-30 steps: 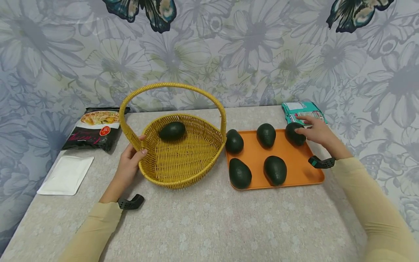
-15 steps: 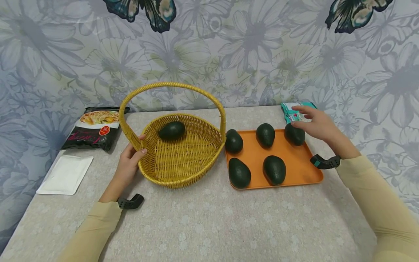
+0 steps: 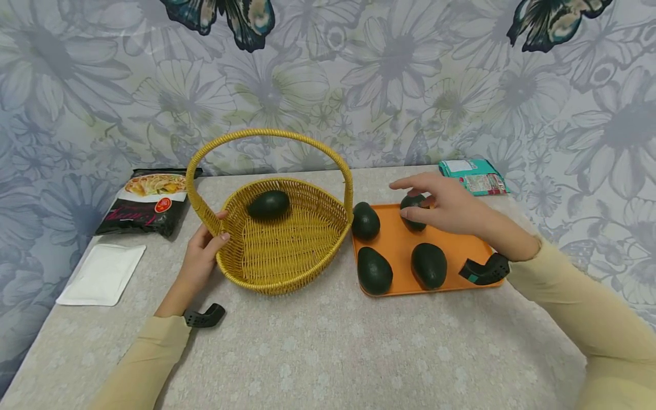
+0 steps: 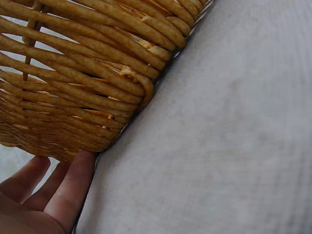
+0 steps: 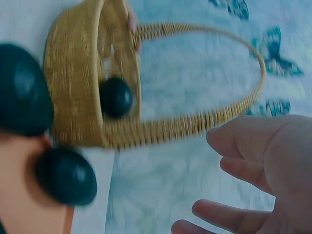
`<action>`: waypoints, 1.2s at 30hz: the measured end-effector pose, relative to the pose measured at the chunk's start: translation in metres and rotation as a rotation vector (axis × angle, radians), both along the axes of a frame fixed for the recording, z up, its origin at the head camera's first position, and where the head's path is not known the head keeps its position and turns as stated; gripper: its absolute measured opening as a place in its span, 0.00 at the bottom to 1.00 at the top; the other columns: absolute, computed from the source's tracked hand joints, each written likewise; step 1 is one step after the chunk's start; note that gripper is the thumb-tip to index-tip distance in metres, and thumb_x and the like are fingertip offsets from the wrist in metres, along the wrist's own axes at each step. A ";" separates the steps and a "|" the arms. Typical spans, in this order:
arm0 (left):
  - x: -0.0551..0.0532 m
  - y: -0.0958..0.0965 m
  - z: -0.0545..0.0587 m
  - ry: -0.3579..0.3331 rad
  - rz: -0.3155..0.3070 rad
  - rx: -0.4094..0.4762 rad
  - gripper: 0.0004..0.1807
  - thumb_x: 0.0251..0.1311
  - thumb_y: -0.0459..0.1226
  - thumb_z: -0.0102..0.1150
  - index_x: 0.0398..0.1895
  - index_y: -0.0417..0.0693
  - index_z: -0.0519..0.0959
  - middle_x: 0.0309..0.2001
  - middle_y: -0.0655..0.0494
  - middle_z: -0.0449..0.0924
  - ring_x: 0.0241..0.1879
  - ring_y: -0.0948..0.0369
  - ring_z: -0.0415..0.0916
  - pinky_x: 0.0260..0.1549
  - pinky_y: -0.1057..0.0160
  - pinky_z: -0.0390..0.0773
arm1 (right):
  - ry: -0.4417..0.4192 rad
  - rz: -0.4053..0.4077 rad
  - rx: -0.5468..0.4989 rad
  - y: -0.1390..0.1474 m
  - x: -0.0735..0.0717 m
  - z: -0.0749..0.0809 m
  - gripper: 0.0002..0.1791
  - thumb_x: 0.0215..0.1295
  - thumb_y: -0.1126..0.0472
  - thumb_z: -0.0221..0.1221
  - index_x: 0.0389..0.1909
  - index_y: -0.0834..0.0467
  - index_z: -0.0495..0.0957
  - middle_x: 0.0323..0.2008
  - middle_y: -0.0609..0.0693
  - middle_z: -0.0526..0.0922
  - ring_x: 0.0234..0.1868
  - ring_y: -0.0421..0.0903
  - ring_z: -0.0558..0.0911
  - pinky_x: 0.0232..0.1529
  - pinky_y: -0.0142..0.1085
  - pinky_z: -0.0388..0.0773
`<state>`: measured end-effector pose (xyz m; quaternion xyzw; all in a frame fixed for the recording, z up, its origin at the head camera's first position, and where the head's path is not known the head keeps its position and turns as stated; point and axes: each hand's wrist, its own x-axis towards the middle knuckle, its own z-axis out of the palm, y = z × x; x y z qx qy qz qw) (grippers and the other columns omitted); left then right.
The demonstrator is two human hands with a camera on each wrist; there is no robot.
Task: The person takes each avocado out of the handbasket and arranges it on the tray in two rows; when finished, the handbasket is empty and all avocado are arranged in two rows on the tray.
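Note:
My left hand (image 3: 204, 250) grips the left side of a yellow wicker basket (image 3: 287, 250) where its tall handle meets the rim. In the left wrist view, fingers (image 4: 70, 195) touch the outside of the weave. One dark green avocado (image 3: 269, 205) lies inside the basket. Over the orange tray (image 3: 471, 256) hovers my right hand (image 3: 456, 208), its fingers spread and holding nothing. It partly covers the back middle avocado (image 3: 412, 213); the tray's back right spot is hidden behind it. Other avocados lie at the tray's back left (image 3: 366, 221), front left (image 3: 374, 271) and front middle (image 3: 429, 266).
A black food packet (image 3: 146, 202) and a flat white packet (image 3: 102, 274) lie left of the basket. Behind the tray is a teal packet (image 3: 476, 176). A flowered wall (image 3: 328, 85) rises at the table's back edge.
My right hand has let go of the back right avocado, lifted off it, and moved left over the tray. My left hand and the basket have stayed put.

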<state>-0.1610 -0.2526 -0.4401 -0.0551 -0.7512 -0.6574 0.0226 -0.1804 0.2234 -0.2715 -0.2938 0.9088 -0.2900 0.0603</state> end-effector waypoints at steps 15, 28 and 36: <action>0.000 -0.001 -0.001 0.002 -0.001 0.020 0.28 0.77 0.39 0.50 0.78 0.49 0.62 0.77 0.49 0.60 0.63 0.73 0.67 0.50 0.80 0.75 | -0.013 0.324 0.034 -0.109 -0.007 -0.016 0.26 0.70 0.59 0.61 0.68 0.52 0.75 0.64 0.51 0.79 0.50 0.47 0.79 0.47 0.43 0.79; -0.001 0.001 0.001 -0.007 0.012 -0.030 0.28 0.77 0.39 0.49 0.78 0.49 0.62 0.77 0.48 0.60 0.63 0.74 0.66 0.52 0.81 0.73 | -0.013 0.366 0.190 -0.193 -0.044 -0.039 0.27 0.72 0.59 0.59 0.70 0.55 0.72 0.68 0.53 0.76 0.69 0.51 0.73 0.68 0.42 0.71; 0.000 0.002 0.001 -0.014 0.015 -0.031 0.28 0.77 0.40 0.49 0.78 0.50 0.62 0.77 0.42 0.59 0.62 0.74 0.67 0.50 0.80 0.74 | -0.073 0.271 0.249 -0.217 -0.068 -0.045 0.28 0.74 0.55 0.58 0.74 0.50 0.69 0.72 0.50 0.71 0.71 0.51 0.71 0.69 0.44 0.70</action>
